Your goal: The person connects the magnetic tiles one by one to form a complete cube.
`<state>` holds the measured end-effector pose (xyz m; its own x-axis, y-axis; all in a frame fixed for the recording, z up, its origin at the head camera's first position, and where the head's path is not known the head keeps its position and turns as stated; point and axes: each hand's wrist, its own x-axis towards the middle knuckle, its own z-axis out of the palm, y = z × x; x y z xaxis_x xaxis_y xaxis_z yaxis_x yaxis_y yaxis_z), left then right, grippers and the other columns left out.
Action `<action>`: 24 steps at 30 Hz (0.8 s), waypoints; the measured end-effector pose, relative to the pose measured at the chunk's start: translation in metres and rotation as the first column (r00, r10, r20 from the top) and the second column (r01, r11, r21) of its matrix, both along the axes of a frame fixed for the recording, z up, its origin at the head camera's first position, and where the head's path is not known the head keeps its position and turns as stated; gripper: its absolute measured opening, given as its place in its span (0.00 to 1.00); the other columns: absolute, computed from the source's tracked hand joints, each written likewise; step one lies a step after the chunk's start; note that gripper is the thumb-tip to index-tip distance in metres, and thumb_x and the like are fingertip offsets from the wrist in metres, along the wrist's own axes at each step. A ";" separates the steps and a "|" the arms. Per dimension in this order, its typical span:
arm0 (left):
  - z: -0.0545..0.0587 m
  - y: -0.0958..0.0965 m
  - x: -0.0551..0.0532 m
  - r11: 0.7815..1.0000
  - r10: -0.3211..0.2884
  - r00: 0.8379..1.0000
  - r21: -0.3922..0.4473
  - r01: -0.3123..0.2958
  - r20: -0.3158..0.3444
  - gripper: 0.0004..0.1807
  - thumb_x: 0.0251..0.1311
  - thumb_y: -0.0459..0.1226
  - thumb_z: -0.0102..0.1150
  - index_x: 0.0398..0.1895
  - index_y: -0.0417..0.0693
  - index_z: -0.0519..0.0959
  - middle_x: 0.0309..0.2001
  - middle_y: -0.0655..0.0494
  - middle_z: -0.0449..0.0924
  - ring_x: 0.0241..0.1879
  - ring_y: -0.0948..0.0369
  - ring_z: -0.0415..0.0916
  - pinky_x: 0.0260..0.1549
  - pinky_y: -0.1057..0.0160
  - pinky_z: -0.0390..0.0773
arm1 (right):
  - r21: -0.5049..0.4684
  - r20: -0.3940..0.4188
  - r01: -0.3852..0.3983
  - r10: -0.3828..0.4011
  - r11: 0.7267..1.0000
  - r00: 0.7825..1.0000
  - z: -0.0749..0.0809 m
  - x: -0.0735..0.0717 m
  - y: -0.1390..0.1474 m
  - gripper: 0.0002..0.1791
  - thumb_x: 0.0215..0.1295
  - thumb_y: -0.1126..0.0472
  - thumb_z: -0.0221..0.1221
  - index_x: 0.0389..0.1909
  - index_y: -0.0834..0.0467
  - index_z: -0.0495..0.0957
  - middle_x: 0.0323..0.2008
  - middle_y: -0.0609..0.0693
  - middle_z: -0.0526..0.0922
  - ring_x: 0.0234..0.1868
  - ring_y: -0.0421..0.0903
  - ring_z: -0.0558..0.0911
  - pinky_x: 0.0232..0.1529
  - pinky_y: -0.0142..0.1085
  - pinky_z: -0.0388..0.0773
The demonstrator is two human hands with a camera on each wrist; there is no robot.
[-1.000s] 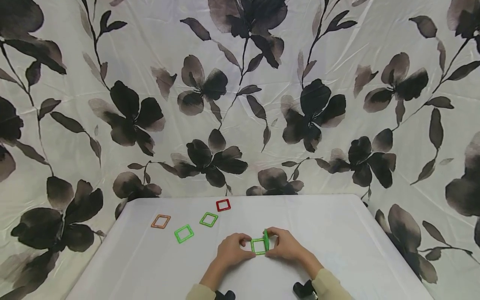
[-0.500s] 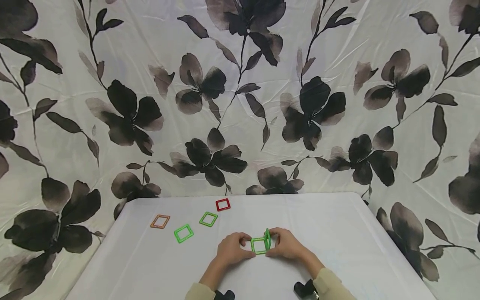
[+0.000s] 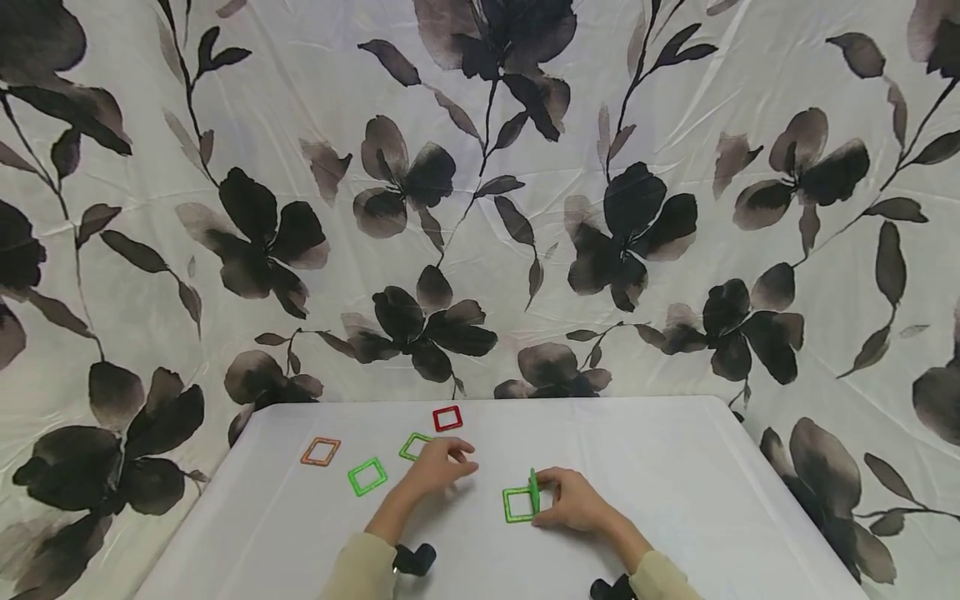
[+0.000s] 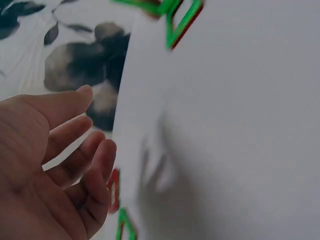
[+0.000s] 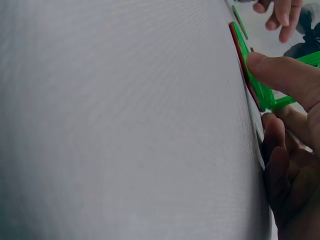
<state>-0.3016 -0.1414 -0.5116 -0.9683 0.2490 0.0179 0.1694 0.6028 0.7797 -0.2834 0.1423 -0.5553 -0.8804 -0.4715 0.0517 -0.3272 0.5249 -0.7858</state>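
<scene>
Two green square frame tiles meet at an edge in the head view: one flat tile (image 3: 506, 507) on the table, one upright tile (image 3: 535, 490) at its right side. My right hand (image 3: 576, 500) pinches the upright tile between thumb and fingers; in the right wrist view the thumb (image 5: 285, 75) lies against the green frame. My left hand (image 3: 441, 467) hovers with nothing in it, fingers loosely bent, as the left wrist view of the hand (image 4: 55, 165) confirms. It partly covers another green tile (image 3: 409, 442); a red tile (image 3: 447, 418) lies just beyond.
Further left on the white table (image 3: 675, 450) lie a light green tile (image 3: 367, 477) and an orange tile (image 3: 321, 452). A flowered cloth (image 3: 480, 250) hangs behind the table's back edge.
My left hand has let go of the flat green tile and moved left and back toward the loose tiles. My right hand stays at the upright tile.
</scene>
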 end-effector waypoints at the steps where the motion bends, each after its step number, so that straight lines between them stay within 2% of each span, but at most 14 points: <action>1: 0.003 -0.006 -0.006 1.000 0.021 0.999 -0.017 -0.021 -0.030 0.17 0.57 0.37 0.68 0.47 0.38 0.82 0.30 0.56 0.76 0.28 0.60 0.73 0.27 0.61 0.73 | 0.002 0.006 0.001 -0.001 1.000 1.000 -0.001 0.001 0.000 0.39 0.39 0.54 0.78 0.55 0.63 0.77 0.41 0.44 0.79 0.24 0.41 0.72 0.22 0.32 0.69; 5: 0.012 -0.029 -0.031 0.995 0.081 0.990 -0.047 -0.086 -0.113 0.15 0.53 0.34 0.70 0.43 0.37 0.83 0.27 0.57 0.77 0.29 0.60 0.72 0.29 0.61 0.72 | 0.013 -0.006 0.000 0.000 1.000 1.000 -0.002 0.004 0.000 0.38 0.40 0.54 0.78 0.55 0.63 0.77 0.43 0.43 0.80 0.24 0.41 0.72 0.24 0.32 0.69; 8: 0.017 -0.045 -0.048 0.990 0.114 0.984 -0.064 -0.123 -0.134 0.15 0.52 0.33 0.71 0.43 0.37 0.83 0.28 0.57 0.77 0.32 0.59 0.73 0.32 0.60 0.73 | 0.020 -0.034 -0.004 0.005 1.000 0.999 0.000 0.004 0.000 0.38 0.41 0.53 0.77 0.55 0.63 0.77 0.43 0.43 0.80 0.25 0.39 0.72 0.25 0.32 0.70; 12: 0.016 -0.061 -0.069 0.986 0.142 0.978 -0.068 -0.154 -0.155 0.17 0.52 0.33 0.72 0.45 0.37 0.83 0.32 0.53 0.78 0.36 0.56 0.74 0.37 0.56 0.73 | 0.005 -0.060 -0.005 0.006 1.000 0.998 0.002 0.005 -0.001 0.37 0.42 0.53 0.77 0.54 0.63 0.77 0.44 0.44 0.80 0.25 0.39 0.71 0.25 0.33 0.69; 14: 0.012 -0.067 -0.076 0.988 0.131 0.980 -0.067 -0.142 -0.149 0.18 0.51 0.33 0.72 0.46 0.36 0.82 0.34 0.51 0.79 0.37 0.55 0.74 0.38 0.55 0.74 | 0.005 -0.050 -0.001 0.001 1.000 0.999 0.002 0.006 -0.001 0.37 0.42 0.53 0.77 0.54 0.63 0.77 0.43 0.44 0.80 0.25 0.39 0.71 0.25 0.33 0.69; 18: -0.002 -0.073 -0.086 0.989 0.124 0.990 -0.068 -0.128 -0.067 0.22 0.51 0.35 0.73 0.49 0.37 0.81 0.36 0.50 0.79 0.38 0.56 0.73 0.38 0.57 0.73 | 0.019 -0.015 0.001 -0.001 1.000 1.000 -0.002 0.009 0.000 0.38 0.41 0.53 0.77 0.55 0.64 0.77 0.43 0.44 0.79 0.24 0.39 0.73 0.24 0.32 0.70; 21: -0.011 -0.076 -0.092 0.986 0.156 0.987 -0.052 -0.158 -0.024 0.24 0.50 0.37 0.74 0.51 0.39 0.81 0.37 0.51 0.77 0.37 0.55 0.72 0.38 0.57 0.73 | 0.008 -0.020 0.002 -0.001 1.000 1.000 -0.003 0.009 0.000 0.39 0.41 0.53 0.77 0.55 0.65 0.76 0.43 0.44 0.79 0.24 0.40 0.73 0.24 0.32 0.70; 24: -0.019 -0.076 -0.097 0.984 0.175 0.984 -0.036 -0.175 -0.022 0.25 0.49 0.38 0.75 0.51 0.39 0.80 0.38 0.50 0.76 0.38 0.54 0.71 0.38 0.55 0.72 | -0.005 -0.025 0.011 -0.011 1.000 1.000 -0.002 0.008 0.000 0.39 0.41 0.53 0.77 0.55 0.64 0.76 0.42 0.44 0.79 0.24 0.40 0.72 0.24 0.32 0.70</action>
